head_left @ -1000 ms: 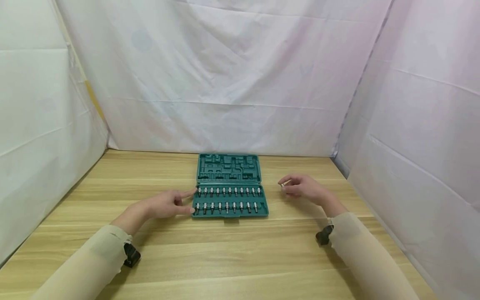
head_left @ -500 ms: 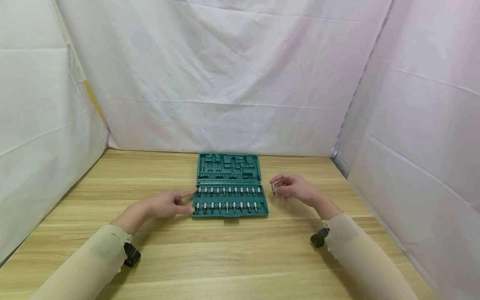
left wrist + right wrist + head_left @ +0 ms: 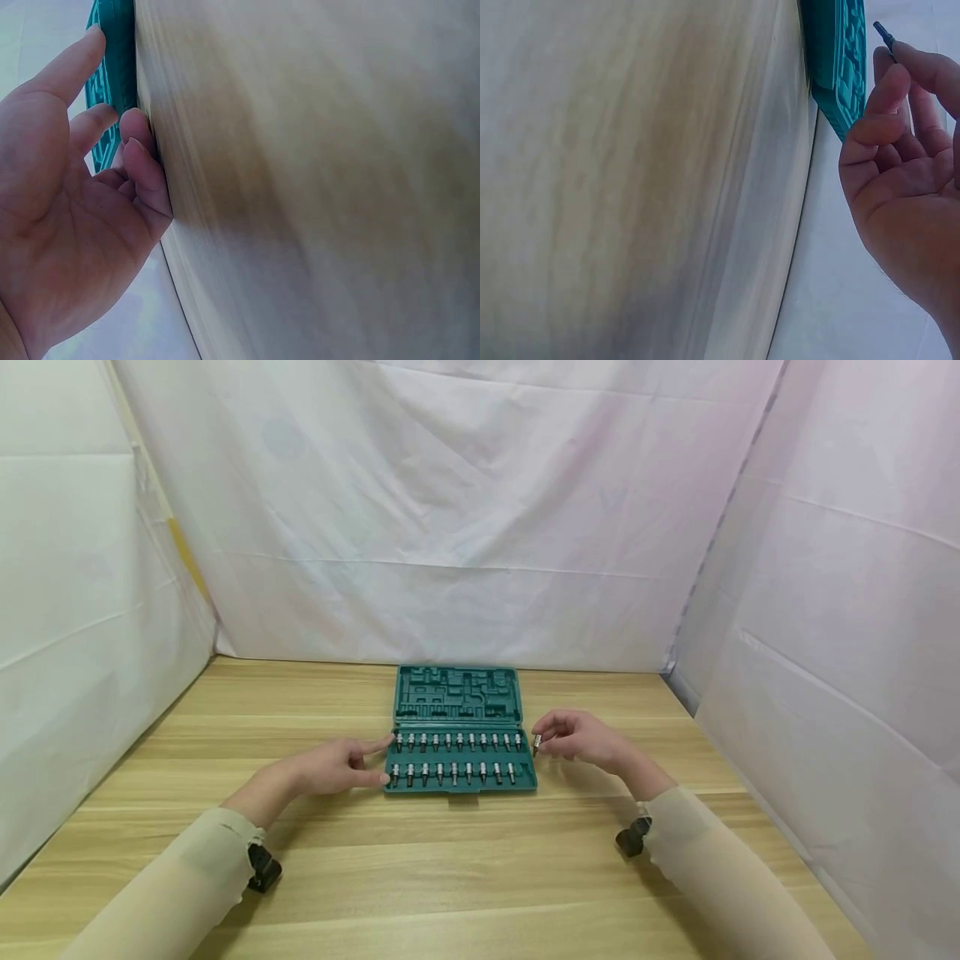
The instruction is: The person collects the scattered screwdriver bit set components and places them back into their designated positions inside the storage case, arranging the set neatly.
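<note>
A green plastic case (image 3: 457, 754) lies spread on the table, its lid at the far side. Two rows of bit sockets (image 3: 453, 771), silver with dark tips, fill its near half; the front row stops short of the right end. At the case's left edge, my left hand (image 3: 333, 767) touches it with extended thumb and index finger, the other fingers curled beneath. Just beside the right edge, my right hand (image 3: 581, 739) pinches a single bit socket (image 3: 536, 743) between thumb and fingertips. That bit socket's dark tip (image 3: 883, 31) sticks out past the fingers in the right wrist view.
The wood-grain table (image 3: 450, 877) stretches around the case on all sides. White cloth walls (image 3: 450, 527) close off the back and both sides. Moulded recesses line the case lid (image 3: 457, 695). Black wrist cameras (image 3: 262, 870) sit under the cuffs.
My right hand has moved left with the bit socket, from out over the table to the case's right edge. The bit socket has turned more upright. My left hand has stayed put.
</note>
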A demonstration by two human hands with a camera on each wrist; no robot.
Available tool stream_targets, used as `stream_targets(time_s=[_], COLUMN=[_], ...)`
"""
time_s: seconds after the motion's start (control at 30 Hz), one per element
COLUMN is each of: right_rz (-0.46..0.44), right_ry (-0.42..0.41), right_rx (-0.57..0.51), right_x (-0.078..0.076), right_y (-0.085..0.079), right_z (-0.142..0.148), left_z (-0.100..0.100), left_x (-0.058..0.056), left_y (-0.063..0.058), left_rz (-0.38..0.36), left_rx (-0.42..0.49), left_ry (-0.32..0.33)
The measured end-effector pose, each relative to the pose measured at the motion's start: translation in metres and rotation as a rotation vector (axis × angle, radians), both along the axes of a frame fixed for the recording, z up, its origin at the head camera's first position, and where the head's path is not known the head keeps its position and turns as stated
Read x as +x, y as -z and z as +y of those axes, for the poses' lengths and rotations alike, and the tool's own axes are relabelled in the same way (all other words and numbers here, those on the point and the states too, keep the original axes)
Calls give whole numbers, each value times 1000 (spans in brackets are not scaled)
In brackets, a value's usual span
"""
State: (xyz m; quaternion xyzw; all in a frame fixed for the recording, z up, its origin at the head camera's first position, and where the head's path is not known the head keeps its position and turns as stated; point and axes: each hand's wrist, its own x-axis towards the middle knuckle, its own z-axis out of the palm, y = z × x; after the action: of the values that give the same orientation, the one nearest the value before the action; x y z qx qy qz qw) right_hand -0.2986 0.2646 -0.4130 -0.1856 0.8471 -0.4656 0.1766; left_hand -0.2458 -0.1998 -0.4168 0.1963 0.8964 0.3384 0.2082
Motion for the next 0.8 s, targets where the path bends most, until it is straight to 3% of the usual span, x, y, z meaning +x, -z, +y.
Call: stream_targets(time_s=[0.2,0.6,0.8], right_rz=[-2,24,24], right_ry=[-15,-71,-92], right_rx=[37,211,225], right_x=[2,1,0], right_y=[0,2,5], right_z=[-6,-15,-18], left_z=[0,-1,-2], left_x=[0,-2,-2], left_y=[0,2,2], left_rz=[2,-5,-4], left_rx=[-3,6,9], left_ry=[4,4,7])
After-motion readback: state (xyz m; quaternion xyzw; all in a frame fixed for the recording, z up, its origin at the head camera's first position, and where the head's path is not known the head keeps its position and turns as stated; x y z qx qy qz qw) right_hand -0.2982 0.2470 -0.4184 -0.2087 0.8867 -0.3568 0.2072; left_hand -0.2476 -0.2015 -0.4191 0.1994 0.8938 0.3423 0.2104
